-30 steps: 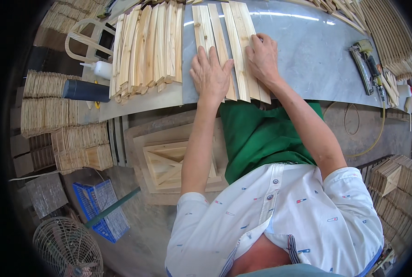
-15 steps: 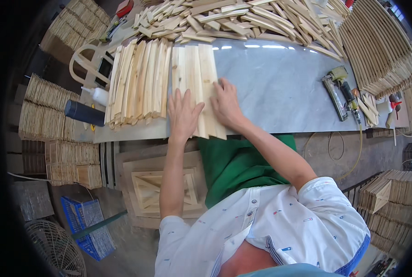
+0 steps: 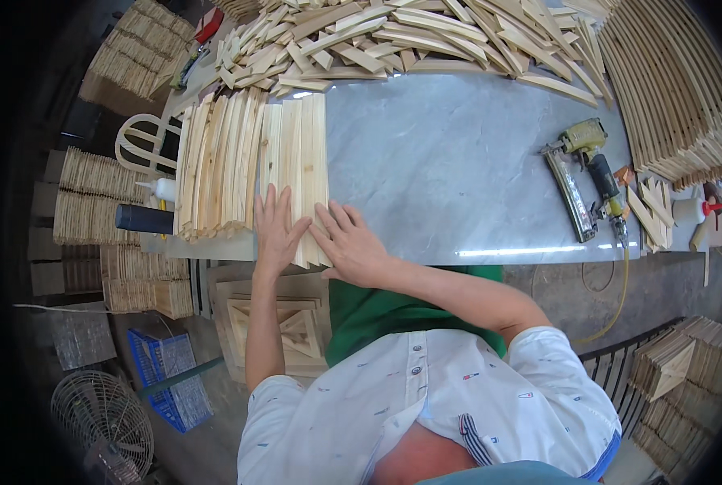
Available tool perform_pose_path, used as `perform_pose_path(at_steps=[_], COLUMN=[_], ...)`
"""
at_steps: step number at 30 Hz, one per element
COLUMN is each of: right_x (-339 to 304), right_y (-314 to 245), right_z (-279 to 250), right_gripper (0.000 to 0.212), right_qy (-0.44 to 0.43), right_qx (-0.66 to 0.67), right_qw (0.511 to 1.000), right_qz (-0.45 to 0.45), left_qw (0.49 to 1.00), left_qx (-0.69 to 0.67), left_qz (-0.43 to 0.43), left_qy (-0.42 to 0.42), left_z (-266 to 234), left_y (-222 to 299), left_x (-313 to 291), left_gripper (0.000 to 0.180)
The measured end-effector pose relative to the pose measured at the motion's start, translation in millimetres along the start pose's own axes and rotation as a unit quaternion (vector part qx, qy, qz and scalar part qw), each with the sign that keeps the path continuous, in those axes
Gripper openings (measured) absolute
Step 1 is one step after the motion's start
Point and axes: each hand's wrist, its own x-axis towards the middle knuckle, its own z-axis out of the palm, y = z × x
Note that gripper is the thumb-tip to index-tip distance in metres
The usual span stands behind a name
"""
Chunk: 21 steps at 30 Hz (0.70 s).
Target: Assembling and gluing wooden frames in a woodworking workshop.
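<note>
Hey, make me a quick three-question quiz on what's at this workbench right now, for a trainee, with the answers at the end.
1. True or false: the right hand is holding the nail gun.
2. What colour is the plastic crate at the lower left? A red, B blue, C green.
3. Fill in the blank: the left hand rests, thumb spread, on a row of ____.

Key:
1. False: it touches the right side of that same row, while the nail gun lies apart on the grey tabletop.
2. B.
3. Wooden strips.
</note>
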Motion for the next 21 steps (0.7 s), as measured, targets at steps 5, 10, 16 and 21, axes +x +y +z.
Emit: perform_pose_path(at_steps=[5,10,16,21], right_x=[1.1,3.5,11.3,34.4], right_y=[1.2,7.1,94.1,231.0], right_z=[2.5,-4.0,-63.0,-168.3], right_gripper=[0.091,0.081,0.064,0.06], right_qy=[0.001,0.005,0.088,0.187], right_qx=[-0.006,0.057,0.168,-0.032], right_qw=[1.0,0.998,0.981,0.956], right_qz=[-0.003,-0.001,0.05,0.222], left_qw=[1.0,1.0,0.999,0.999], left_qx=[-0.005,-0.015,-0.02,-0.028], left_qz=[-0.006,-0.004,-0.048,-0.041], left_qy=[0.003,0.009,0.001,-0.004], left_z=[-0.5,-0.8,-2.2,-1.1], left_y=[3.6,2.3,3.8,7.1], left_x=[3.3,5.2,-1.6,1.4], left_gripper=[0.069,0.067,0.069,0.07])
